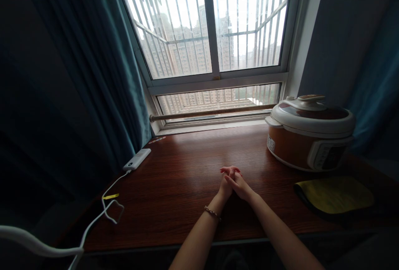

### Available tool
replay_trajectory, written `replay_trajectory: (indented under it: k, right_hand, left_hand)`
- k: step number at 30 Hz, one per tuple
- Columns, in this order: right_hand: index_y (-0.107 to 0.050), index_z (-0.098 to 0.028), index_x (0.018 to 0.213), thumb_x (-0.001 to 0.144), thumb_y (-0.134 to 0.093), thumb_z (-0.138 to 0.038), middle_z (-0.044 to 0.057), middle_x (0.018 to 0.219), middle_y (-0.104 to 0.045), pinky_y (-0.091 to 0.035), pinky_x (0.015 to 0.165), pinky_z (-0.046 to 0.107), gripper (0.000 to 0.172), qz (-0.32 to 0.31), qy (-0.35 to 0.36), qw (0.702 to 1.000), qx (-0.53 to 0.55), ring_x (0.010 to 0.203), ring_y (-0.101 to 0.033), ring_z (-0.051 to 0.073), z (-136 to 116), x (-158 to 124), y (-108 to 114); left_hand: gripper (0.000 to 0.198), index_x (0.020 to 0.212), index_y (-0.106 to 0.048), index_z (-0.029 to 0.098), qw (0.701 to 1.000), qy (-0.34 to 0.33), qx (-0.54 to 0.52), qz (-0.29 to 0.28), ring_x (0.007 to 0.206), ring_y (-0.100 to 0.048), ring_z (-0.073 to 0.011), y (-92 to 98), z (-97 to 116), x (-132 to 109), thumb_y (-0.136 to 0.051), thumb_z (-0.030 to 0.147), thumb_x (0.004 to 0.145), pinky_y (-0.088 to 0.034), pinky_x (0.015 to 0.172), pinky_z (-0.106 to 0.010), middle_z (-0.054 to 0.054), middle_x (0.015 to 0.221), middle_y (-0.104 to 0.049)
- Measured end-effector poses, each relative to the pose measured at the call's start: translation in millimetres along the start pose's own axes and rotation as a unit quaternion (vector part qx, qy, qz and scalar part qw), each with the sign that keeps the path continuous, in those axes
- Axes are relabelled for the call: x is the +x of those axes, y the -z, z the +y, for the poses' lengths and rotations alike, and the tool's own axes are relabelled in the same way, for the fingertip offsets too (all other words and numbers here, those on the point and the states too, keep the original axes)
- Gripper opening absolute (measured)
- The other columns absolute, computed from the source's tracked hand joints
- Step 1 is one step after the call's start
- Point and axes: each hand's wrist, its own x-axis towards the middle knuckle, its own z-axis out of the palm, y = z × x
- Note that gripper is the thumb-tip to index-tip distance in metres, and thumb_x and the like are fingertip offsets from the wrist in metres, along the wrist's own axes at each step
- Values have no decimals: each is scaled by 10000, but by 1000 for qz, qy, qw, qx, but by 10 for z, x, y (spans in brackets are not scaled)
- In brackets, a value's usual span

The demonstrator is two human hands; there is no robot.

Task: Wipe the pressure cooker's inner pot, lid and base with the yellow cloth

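Observation:
Over the middle of the brown wooden table (187, 178), my left hand (226, 183) and my right hand (240, 186) are clasped, with their fingers interlaced and folded round each other. Both are closed, and no object shows between them. A beaded bracelet (212, 211) circles my left wrist. My forearms reach in from the bottom edge and meet at the hands.
An orange and white electric cooker (293, 145) stands at the right, with a yellow mat (336, 194) in front. At the left lie a white power strip or adapter (137, 159), its cable (104, 207) and a yellow strip (111, 196). A barred window and curtains stand behind.

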Motion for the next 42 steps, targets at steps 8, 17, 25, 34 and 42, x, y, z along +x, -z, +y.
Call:
replay_trajectory:
  k: [8, 17, 25, 34, 42]
  right_hand:
    - [-519, -182, 1181, 873, -447, -422, 95, 1148, -567, -406, 953, 376, 398, -1, -2, 1000, -3, 1085, -524, 210, -6, 4, 12]
    - [-527, -183, 1175, 871, -442, -436, 97, 1155, -564, -399, 963, 383, 404, -3, -4, 1000, -2, 1096, -518, 214, -28, 4, 7]
    - [-526, -179, 1173, 875, -437, -425, 98, 1133, -572, -400, 961, 376, 396, -3, -7, 1000, -3, 1079, -528, 208, -32, 6, 5]
    - [-520, -169, 1179, 875, -439, -423, 103, 1134, -569, -408, 950, 374, 405, -5, -5, 1000, -8, 1076, -528, 209, -32, 4, 9]
    - [-528, -175, 1173, 865, -441, -451, 105, 1139, -572, -411, 944, 387, 423, 0, -4, 1000, -5, 1075, -529, 223, -28, 8, 11]
  left_hand:
    - [395, 790, -550, 156, 1000, -2, 4, -4, 669, -552, -170, 5, 17, 0, -345, 489, 842, -451, 638, -300, -48, 710, -585]
    - [393, 779, -543, 158, 1000, -1, 4, -3, 659, -538, -163, -4, 59, -16, -342, 491, 843, -447, 632, -295, -45, 704, -574]
    - [415, 802, -557, 154, 1000, 2, -5, -9, 670, -550, -169, 7, 21, -7, -348, 511, 835, -454, 639, -302, -52, 722, -581]
    - [425, 787, -559, 158, 1000, 8, 2, -2, 681, -561, -169, 5, 22, -6, -360, 532, 824, -457, 645, -293, -50, 726, -592]
    - [407, 792, -562, 147, 1000, 2, 4, -2, 689, -559, -176, 0, 40, -10, -348, 489, 843, -456, 652, -300, -57, 719, -597]
